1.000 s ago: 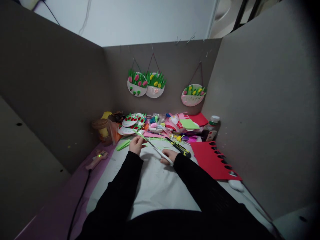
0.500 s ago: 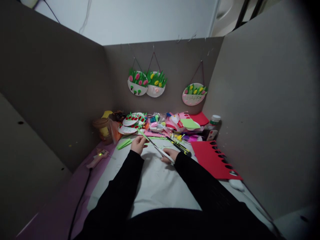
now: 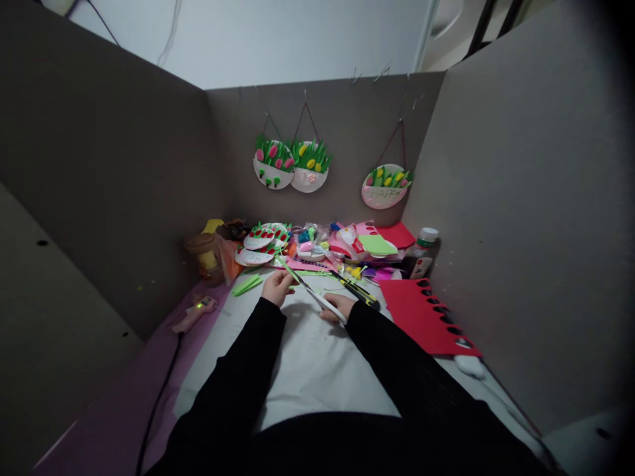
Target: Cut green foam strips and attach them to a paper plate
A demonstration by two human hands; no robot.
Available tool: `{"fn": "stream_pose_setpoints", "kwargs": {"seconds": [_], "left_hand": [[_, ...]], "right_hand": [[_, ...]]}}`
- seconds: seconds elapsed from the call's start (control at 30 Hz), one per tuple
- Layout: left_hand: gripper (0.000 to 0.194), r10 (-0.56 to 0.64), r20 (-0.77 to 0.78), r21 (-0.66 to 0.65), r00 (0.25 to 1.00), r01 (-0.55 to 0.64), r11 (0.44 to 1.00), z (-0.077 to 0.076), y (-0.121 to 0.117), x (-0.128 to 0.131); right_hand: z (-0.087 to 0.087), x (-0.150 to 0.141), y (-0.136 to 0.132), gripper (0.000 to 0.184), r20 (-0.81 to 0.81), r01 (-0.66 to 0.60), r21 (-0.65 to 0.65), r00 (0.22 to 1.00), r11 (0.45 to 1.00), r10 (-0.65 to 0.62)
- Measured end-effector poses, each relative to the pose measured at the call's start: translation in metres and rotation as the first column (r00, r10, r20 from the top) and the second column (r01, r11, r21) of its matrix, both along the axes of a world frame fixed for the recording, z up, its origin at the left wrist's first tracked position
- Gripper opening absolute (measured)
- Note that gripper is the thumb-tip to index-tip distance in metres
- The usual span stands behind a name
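Observation:
My left hand (image 3: 276, 287) pinches a narrow green paper strip (image 3: 285, 266) that sticks up and away from the fingers. My right hand (image 3: 337, 307) is closed round the white handles of a pair of scissors (image 3: 317, 299), whose blades point up-left to the strip beside my left fingers. Both hands hover over a white sheet (image 3: 307, 357) on the table. Black sleeves cover both arms.
A red sheet with punched holes (image 3: 421, 314) lies to the right, a yellow-black utility knife (image 3: 360, 293) just beyond my right hand. A glue gun (image 3: 193, 312) with a lit lamp lies left on the purple mat. Craft clutter, paper plates, a jar and a bottle line the back; brown partitions enclose the space.
Both hands have stayed almost in place, shifting slightly up and right in view. The scissors still meet the green strip.

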State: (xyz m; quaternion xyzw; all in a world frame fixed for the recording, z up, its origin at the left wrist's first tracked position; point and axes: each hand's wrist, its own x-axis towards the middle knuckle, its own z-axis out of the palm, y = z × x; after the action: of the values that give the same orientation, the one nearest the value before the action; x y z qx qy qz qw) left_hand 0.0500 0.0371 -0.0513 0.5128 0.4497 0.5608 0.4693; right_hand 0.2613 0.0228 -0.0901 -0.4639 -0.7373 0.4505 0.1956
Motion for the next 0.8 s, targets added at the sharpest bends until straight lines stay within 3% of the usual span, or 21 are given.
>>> {"fn": "stream_pose_setpoints", "kwargs": {"seconds": [0.3, 0.57, 0.8], "left_hand": [[0.036, 0.007, -0.009, -0.035, 1.0, -0.007, 0.999, 0.0019, -0.0011, -0.0007], [0.038, 0.134, 0.054, 0.012, 0.99, -0.135, 0.991, 0.0009, 0.004, -0.006], [0.036, 0.082, 0.052, 0.025, 0.995, -0.084, 0.996, -0.0027, 0.0023, -0.0025]], "right_hand": [[0.0024, -0.0016, -0.0015, 0.024, -0.019, -0.001, 0.008, 1.0, 1.0, 0.001], [-0.0006, -0.0024, -0.0019, 0.023, -0.05, -0.01, 0.028, 0.999, 1.0, 0.011], [0.0043, -0.0016, -0.0037, 0.024, -0.054, -0.023, -0.011, 0.998, 1.0, 0.023]]}}
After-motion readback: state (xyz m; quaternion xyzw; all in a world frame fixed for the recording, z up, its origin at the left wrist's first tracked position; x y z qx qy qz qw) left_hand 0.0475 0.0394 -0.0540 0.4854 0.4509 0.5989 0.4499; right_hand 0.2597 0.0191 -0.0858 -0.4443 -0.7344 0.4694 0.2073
